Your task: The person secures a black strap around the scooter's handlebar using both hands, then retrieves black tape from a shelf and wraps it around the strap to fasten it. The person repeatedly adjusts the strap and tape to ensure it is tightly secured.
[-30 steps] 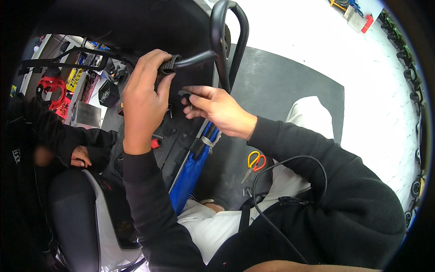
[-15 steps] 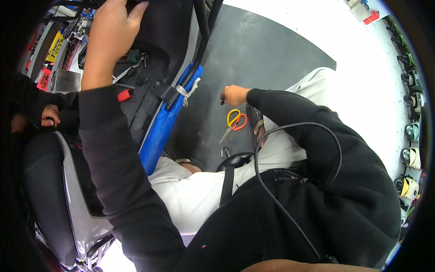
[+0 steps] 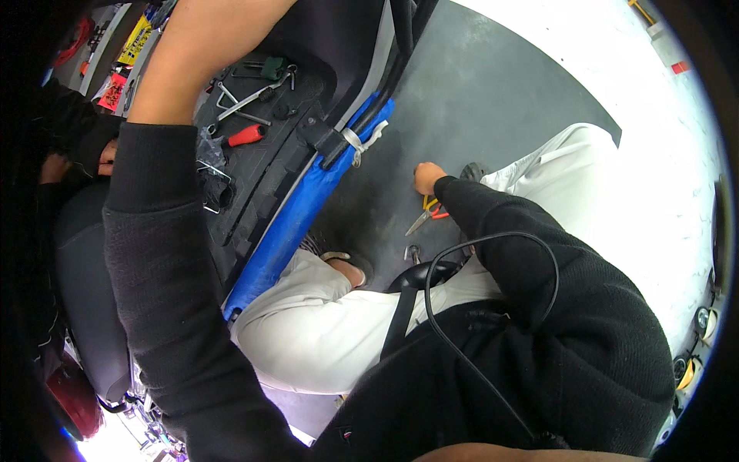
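- Centre of the action: steel-bladed scissors with yellow and red handles (image 3: 426, 216) lie on the dark grey mat (image 3: 493, 85), tips aimed between seven and eight o'clock.
- Right at their twelve o'clock, the bare right hand (image 3: 429, 178), fingers curled in narrow! Whether it touches the yellow loop, or grips anything, I can't tell.
- Step in hand, by my reading: a low reach beside the scissors, left arm raised.
- Taking up those scissors from here would call for uncurling the fingers and finding the loops.
- Over at ten to eleven, the bare left hand (image 3: 235, 19) is cut off by the upper edge; its grip I can't tell.
- Nine o'clock from the scissors: a long, shiny blue wrap (image 3: 292, 219), bound with a whitish strap (image 3: 357, 144) at ten.
- Beyond that, towards ten, a red-handled tool (image 3: 246, 135) and a long silver wrench (image 3: 250, 99) lie on the black ribbed footboard (image 3: 262, 181).
- Farther out, nine to ten: a co-worker's hand (image 3: 108, 157), partly hidden.
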`<state>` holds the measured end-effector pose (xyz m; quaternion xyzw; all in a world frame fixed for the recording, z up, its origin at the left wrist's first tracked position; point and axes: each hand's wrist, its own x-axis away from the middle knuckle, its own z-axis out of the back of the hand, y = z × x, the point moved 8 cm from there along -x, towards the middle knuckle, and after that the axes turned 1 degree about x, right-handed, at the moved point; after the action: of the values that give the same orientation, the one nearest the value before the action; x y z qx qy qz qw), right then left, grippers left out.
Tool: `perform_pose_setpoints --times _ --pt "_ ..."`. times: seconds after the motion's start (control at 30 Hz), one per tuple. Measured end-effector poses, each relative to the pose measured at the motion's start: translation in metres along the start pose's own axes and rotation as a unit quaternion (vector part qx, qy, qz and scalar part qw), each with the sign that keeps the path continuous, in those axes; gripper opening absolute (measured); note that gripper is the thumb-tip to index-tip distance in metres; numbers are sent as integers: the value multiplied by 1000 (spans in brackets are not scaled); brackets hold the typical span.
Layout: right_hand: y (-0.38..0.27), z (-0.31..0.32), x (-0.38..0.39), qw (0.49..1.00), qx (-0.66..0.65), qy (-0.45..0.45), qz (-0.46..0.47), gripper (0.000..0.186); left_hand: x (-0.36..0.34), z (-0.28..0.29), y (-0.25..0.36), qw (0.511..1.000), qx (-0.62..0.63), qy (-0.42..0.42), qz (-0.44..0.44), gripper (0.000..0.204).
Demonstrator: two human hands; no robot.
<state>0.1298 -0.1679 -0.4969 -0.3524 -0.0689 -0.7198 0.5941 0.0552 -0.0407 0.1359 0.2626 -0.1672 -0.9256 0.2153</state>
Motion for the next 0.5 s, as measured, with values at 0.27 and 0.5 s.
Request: perform_pose_setpoints --times 0.27,0.5 --pt "-21 12 14 999 -22 -32 16 34 -24 15 -10 980 -4 -159 123 35" --pt "-37 9 25 998 -21 -44 28 35 -14 30 -10 993 -111 38 -28 34"
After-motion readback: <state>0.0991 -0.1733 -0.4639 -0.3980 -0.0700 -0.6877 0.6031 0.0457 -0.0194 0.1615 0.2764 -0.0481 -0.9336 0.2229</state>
